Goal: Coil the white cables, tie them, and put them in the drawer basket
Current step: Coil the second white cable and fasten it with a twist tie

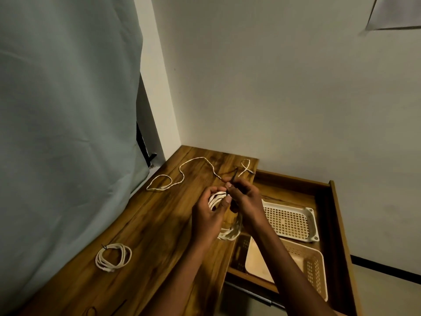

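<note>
Left hand (208, 215): your fingers curl round the white coil (217, 199), held above the bench (148, 224)
Right hand (245, 198): your fingers pinch the dark tie (234, 175)
Risk: loosen your left grip; the loops spring apart before the tie cinches

left hand (208, 215), right hand (245, 198), bare forearms, sleeveless

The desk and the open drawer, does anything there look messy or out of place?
One white cable sprawls uncoiled across the desk's far end. A tied coil sits on the desk, not in the basket. Nothing looks damaged.
</note>
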